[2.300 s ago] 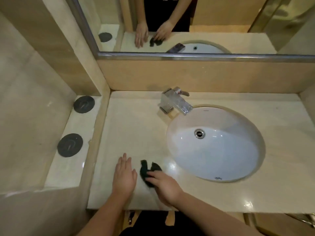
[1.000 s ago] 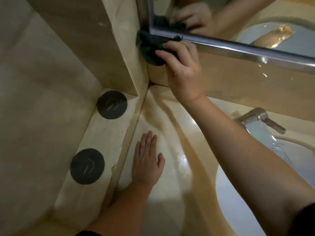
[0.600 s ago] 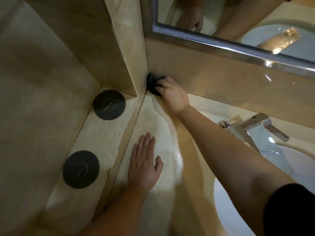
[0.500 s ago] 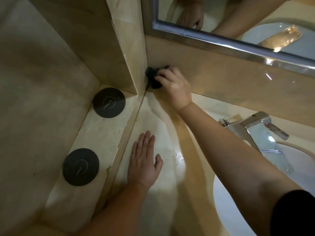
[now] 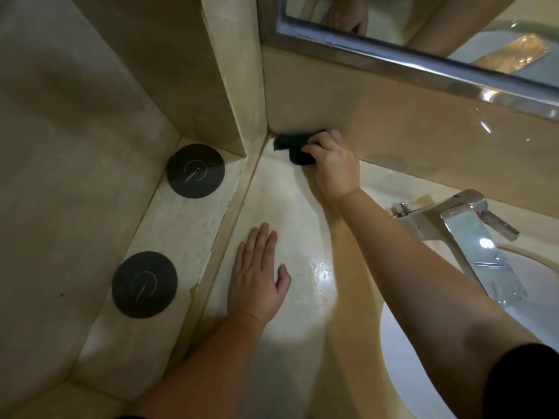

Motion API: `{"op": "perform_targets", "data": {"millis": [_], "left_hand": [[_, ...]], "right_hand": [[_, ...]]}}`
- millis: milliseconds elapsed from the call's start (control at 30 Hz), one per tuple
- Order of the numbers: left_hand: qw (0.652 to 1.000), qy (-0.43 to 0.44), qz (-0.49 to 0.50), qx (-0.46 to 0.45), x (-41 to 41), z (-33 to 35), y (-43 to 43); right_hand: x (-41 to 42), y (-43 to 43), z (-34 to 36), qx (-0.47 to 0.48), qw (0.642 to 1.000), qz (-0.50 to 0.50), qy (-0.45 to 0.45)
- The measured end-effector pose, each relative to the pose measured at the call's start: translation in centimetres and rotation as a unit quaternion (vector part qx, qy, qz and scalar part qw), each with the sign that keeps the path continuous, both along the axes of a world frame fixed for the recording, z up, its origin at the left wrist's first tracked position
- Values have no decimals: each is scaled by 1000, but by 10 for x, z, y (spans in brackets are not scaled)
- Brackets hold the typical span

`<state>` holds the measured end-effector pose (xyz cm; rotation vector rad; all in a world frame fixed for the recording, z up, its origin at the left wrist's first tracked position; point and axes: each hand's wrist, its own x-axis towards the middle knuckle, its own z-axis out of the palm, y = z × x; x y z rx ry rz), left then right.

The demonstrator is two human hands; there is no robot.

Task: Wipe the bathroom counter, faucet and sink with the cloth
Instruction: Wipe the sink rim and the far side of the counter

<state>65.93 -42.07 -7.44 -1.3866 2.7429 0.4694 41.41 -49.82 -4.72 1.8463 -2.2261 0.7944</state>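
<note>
Right hand [image 5: 332, 164] curled, pinching the dark cloth [image 5: 292, 145] bunched at its fingertips, pressed into the table [image 5: 281, 192] corner. Cloth likely soft, light, limp; grip the wad. Left hand [image 5: 257, 285] flat, empty, behind it.

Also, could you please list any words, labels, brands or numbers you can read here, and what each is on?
No readable text anywhere.
Far black disc and near black disc: a pale curved mark each, no letters.
Faucet: a small red spot, too small to read.

Counter [image 5: 290, 213] with cloth [image 5: 292, 143], left hand [image 5: 257, 285]
</note>
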Motion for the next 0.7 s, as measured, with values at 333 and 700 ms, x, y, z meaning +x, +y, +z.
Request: {"op": "perform_targets", "data": {"millis": [333,700], "left_hand": [[1000,-5,-3,-7,-1,-2,-1],[1000,10,-6,-27,-1,-2,0]], "right_hand": [[-9,18,77,-311,936,-161,-16],[-9,48,16,-133,947,-249,-151]]}}
